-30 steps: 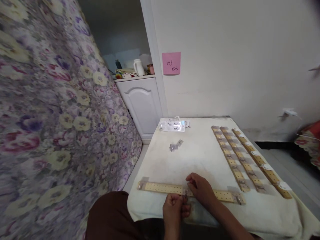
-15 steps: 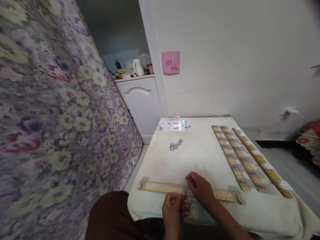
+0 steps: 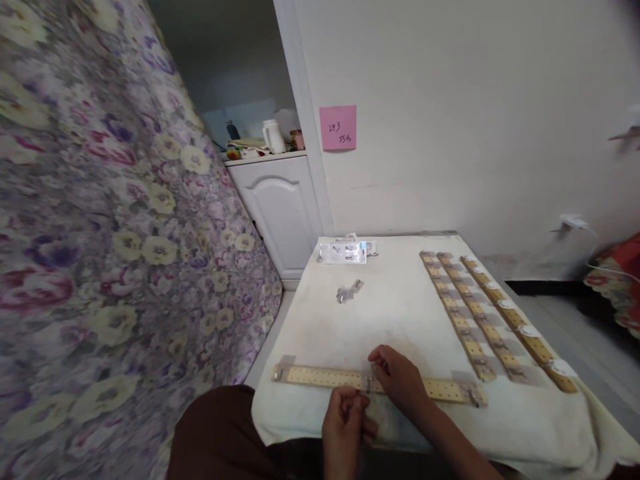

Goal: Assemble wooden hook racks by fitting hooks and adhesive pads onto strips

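Note:
A pale perforated strip (image 3: 325, 379) lies crosswise near the table's front edge. Small clear plastic pieces with metal parts sit at its left end (image 3: 280, 373), its right end (image 3: 473, 395) and near its middle (image 3: 369, 382). My left hand (image 3: 344, 417) is at the strip's near edge, thumb and fingers pinched just below the middle piece; what is in the pinch is too small to name. From the right, my right hand (image 3: 399, 377) reaches over the strip with curled fingers at that piece's upper side. Its fingertips are close together, their contents unclear.
Several similar strips (image 3: 460, 313) carrying clear pieces lie along the table's right side. A small clear piece with metal (image 3: 345, 294) lies mid-table. Clear packaging (image 3: 341, 252) is at the far edge. A floral curtain (image 3: 125, 233) hangs at left; a wall (image 3: 425, 133) stands behind.
The view has shifted slightly, so the scene sits a little further left. Both hands keep nearly the same pose at the middle piece, with the left fingers shifting slightly.

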`<state>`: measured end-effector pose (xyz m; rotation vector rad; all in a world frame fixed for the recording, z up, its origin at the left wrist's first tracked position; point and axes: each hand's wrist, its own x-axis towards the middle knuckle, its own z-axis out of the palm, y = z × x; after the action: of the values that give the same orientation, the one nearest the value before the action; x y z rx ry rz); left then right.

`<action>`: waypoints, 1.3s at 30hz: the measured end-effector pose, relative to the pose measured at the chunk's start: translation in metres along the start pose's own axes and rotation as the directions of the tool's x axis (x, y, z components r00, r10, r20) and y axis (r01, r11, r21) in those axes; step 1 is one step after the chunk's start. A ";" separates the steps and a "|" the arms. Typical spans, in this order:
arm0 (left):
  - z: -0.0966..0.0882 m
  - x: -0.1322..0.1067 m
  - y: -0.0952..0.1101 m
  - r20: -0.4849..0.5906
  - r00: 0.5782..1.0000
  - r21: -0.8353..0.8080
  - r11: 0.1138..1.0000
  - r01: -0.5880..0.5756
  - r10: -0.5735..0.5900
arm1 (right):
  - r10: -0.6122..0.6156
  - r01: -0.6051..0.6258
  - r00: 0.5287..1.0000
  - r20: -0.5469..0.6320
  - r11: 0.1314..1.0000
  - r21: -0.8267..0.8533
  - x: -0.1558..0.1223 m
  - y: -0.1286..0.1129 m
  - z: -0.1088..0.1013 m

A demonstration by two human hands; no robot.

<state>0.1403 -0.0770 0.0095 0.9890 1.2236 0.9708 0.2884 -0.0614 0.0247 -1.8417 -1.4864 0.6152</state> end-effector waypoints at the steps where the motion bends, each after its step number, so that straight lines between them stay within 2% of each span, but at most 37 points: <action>1: -0.002 -0.002 0.003 0.015 0.999 0.061 0.997 -0.044 0.043 | -0.002 0.002 1.000 -0.001 1.000 0.001 0.000 0.000 0.000; 4: -0.008 -0.007 0.015 0.084 0.976 0.225 0.950 -0.217 0.203 | -0.004 0.004 1.000 -0.003 1.000 0.007 0.000 0.000 0.000; 6: -0.009 -0.010 0.022 0.145 0.943 0.279 0.901 -0.331 0.301 | -0.006 0.006 1.000 -0.006 1.000 0.013 0.000 0.000 -0.001; 8: -0.009 -0.011 0.025 0.189 0.917 0.312 0.864 -0.396 0.352 | -0.008 0.009 1.000 -0.009 1.000 0.017 0.000 0.000 -0.001; 13: -0.008 -0.011 0.022 0.249 0.900 0.367 0.825 -0.429 0.357 | -0.015 0.015 1.000 -0.013 1.000 0.026 0.000 0.001 0.000; 21: -0.008 -0.011 0.020 0.216 0.909 0.344 0.843 -0.413 0.357 | -0.010 0.010 1.000 -0.009 0.999 0.034 0.000 0.002 0.000; 30: -0.016 -0.006 0.005 0.338 0.844 0.495 0.684 -0.536 0.417 | -0.015 0.015 1.000 -0.014 0.999 0.035 0.000 0.003 0.001; 39: -0.015 -0.005 0.005 0.360 0.829 0.533 0.635 -0.559 0.428 | -0.015 0.016 1.000 -0.026 0.999 0.048 0.001 0.005 0.003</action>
<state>0.1242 -0.0788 0.0147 1.9992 1.1303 0.8500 0.2894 -0.0606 0.0195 -1.7937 -1.4556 0.6132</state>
